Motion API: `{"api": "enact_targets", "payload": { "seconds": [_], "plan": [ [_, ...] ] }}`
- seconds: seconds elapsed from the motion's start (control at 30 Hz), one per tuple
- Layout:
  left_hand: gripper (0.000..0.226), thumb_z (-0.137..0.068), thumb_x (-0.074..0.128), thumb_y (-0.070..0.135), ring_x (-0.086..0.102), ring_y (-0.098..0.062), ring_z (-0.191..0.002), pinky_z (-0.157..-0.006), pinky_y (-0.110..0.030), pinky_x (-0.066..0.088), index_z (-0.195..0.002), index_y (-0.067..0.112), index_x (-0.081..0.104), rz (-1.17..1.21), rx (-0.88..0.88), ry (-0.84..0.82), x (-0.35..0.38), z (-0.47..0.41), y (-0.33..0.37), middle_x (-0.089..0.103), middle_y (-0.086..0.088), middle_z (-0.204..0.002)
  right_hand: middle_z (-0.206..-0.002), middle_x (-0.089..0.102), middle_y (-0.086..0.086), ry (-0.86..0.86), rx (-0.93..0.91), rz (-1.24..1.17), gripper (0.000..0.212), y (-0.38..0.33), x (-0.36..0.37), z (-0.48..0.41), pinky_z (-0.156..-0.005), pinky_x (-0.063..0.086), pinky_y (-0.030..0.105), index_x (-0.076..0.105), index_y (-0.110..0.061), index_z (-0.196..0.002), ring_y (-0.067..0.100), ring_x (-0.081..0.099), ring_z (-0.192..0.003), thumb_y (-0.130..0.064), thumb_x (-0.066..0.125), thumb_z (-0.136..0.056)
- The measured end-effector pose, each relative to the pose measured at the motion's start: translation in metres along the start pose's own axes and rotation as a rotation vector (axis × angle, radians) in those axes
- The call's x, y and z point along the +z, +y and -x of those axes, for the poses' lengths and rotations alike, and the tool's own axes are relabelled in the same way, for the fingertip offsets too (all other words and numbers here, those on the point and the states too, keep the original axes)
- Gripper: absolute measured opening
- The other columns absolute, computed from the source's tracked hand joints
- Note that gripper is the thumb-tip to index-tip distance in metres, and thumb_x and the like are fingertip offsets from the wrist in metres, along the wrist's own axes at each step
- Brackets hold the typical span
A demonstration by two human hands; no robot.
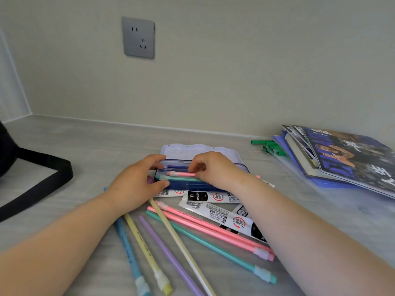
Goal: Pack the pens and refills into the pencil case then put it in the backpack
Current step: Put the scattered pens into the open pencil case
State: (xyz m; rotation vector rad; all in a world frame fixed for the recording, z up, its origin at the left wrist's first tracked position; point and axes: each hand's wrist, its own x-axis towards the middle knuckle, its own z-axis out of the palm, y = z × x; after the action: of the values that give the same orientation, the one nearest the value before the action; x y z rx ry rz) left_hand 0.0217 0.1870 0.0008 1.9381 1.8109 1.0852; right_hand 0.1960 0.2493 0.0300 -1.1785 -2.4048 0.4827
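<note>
**Pencil case open on tabletop, both hands at its tray**

The pencil case [201, 167] lies open on the grey tabletop [85, 146], its pale lid [198, 149] tipped back toward the wall. Inside the blue tray lie a pink pen [181, 173] and a green pen [181, 178], side by side along its length.

The right hand [215, 169] rests over the right part of the tray; its fingers [195, 167] are closed together on the pink pen. The left hand [136, 184] sits at the case's left end, thumb against the front wall and fingers curled over the rear edge, gripping the case.

Loose pens [192, 236] remain on the tabletop in front of the case: blue, yellow, purple, cream, green and two pink, fanned out and partly overlapping. White refill packets [215, 212] lie just in front of the case, some touching the pink pens.

A black backpack [6, 154] is at the left edge, only partly in view, with its strap [42, 178] trailing across the tabletop. Stacked books [342, 159] sit at the right, well apart from the case. A wall socket [138, 37] is mounted above.
</note>
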Motion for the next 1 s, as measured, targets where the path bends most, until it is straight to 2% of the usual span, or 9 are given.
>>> {"api": "enact_targets", "payload": {
  "seconds": [0.1, 0.17, 0.23, 0.3, 0.47, 0.63, 0.77, 0.9, 1.0],
  "plan": [
    [0.053, -0.076, 0.067, 0.017, 0.056, -0.017, -0.094, -0.086, -0.025, 0.041, -0.124, 0.023, 0.046, 0.004, 0.005, 0.001, 0.001, 0.001, 0.000, 0.058, 0.003, -0.113, -0.102, 0.068, 0.006, 0.065, 0.066, -0.021, 0.024, 0.006, -0.012, 0.009, -0.071, 0.034, 0.003, 0.066, -0.008, -0.097, 0.011, 0.052, -0.086, 0.001, 0.054, -0.078],
    [0.049, -0.076, 0.067, 0.016, 0.056, -0.018, -0.103, -0.092, -0.028, 0.043, -0.122, 0.020, 0.050, 0.000, 0.008, 0.007, 0.001, 0.001, 0.000, 0.059, -0.001, -0.120, -0.111, 0.066, 0.007, 0.016, 0.115, 0.098, 0.024, 0.014, -0.022, 0.015, -0.082, 0.036, 0.018, 0.064, -0.010, -0.101, 0.017, 0.054, -0.099, -0.007, 0.059, -0.078],
    [0.047, -0.076, 0.066, 0.017, 0.057, -0.019, -0.101, -0.090, -0.027, 0.042, -0.121, 0.020, 0.051, -0.005, 0.010, 0.006, 0.001, 0.002, 0.000, 0.059, -0.001, -0.122, -0.112, 0.065, 0.008, -0.043, 0.172, 0.233, 0.023, 0.021, -0.029, 0.019, -0.076, 0.035, 0.021, 0.064, -0.011, -0.101, 0.022, 0.055, -0.102, -0.012, 0.060, -0.079],
    [0.048, -0.077, 0.066, 0.017, 0.057, -0.018, -0.097, -0.087, -0.024, 0.041, -0.121, 0.020, 0.050, -0.009, 0.016, 0.005, 0.001, 0.001, 0.000, 0.059, -0.001, -0.121, -0.107, 0.068, 0.009, -0.037, 0.215, 0.259, 0.018, 0.026, -0.034, 0.022, -0.065, 0.032, 0.019, 0.067, -0.011, -0.095, 0.020, 0.056, -0.090, -0.012, 0.059, -0.079],
    [0.048, -0.077, 0.066, 0.017, 0.054, -0.016, -0.099, -0.092, -0.025, 0.040, -0.122, 0.021, 0.050, -0.011, 0.010, 0.008, 0.001, 0.001, -0.001, 0.059, -0.002, -0.123, -0.095, 0.072, 0.011, 0.045, 0.195, 0.094, 0.014, 0.023, -0.022, 0.017, -0.059, 0.033, 0.022, 0.071, -0.011, -0.086, 0.013, 0.050, -0.077, -0.010, 0.059, -0.078],
    [0.047, -0.076, 0.067, 0.018, 0.052, -0.014, -0.087, -0.087, -0.023, 0.038, -0.121, 0.021, 0.051, -0.026, 0.002, 0.015, 0.001, 0.000, 0.000, 0.059, -0.001, -0.120, -0.096, 0.072, 0.013, 0.011, 0.149, 0.098, 0.016, 0.019, -0.006, 0.010, -0.066, 0.037, 0.022, 0.071, -0.006, -0.083, 0.018, 0.052, -0.077, -0.011, 0.056, -0.080],
    [0.045, -0.077, 0.066, 0.020, 0.051, -0.014, -0.084, -0.083, -0.023, 0.037, -0.120, 0.022, 0.052, -0.054, -0.003, 0.018, 0.001, 0.001, 0.002, 0.056, 0.004, -0.109, -0.103, 0.065, 0.005, 0.066, 0.107, 0.062, 0.022, 0.021, -0.018, 0.023, -0.076, 0.036, 0.021, 0.065, -0.012, -0.102, 0.012, 0.049, -0.086, -0.016, 0.057, -0.083],
    [0.038, -0.078, 0.064, 0.020, 0.056, -0.019, -0.092, -0.085, -0.025, 0.039, -0.116, 0.020, 0.055, -0.100, 0.018, 0.002, 0.001, 0.001, 0.004, 0.057, -0.001, -0.116, -0.073, 0.057, -0.013, 0.119, 0.068, 0.000, 0.007, 0.011, -0.037, 0.058, -0.055, 0.035, 0.009, 0.066, -0.017, -0.082, -0.001, 0.049, -0.061, -0.017, 0.060, -0.080],
    [0.034, -0.081, 0.060, 0.022, 0.055, -0.021, -0.101, -0.087, -0.026, 0.038, -0.114, 0.019, 0.057, -0.169, 0.050, -0.011, 0.000, 0.003, 0.006, 0.057, -0.005, -0.122, -0.061, 0.054, -0.017, -0.069, 0.042, 0.029, 0.006, 0.000, -0.044, 0.094, -0.056, 0.038, 0.005, 0.062, -0.026, -0.070, -0.008, 0.049, -0.055, -0.025, 0.066, -0.074]
  ]
}}
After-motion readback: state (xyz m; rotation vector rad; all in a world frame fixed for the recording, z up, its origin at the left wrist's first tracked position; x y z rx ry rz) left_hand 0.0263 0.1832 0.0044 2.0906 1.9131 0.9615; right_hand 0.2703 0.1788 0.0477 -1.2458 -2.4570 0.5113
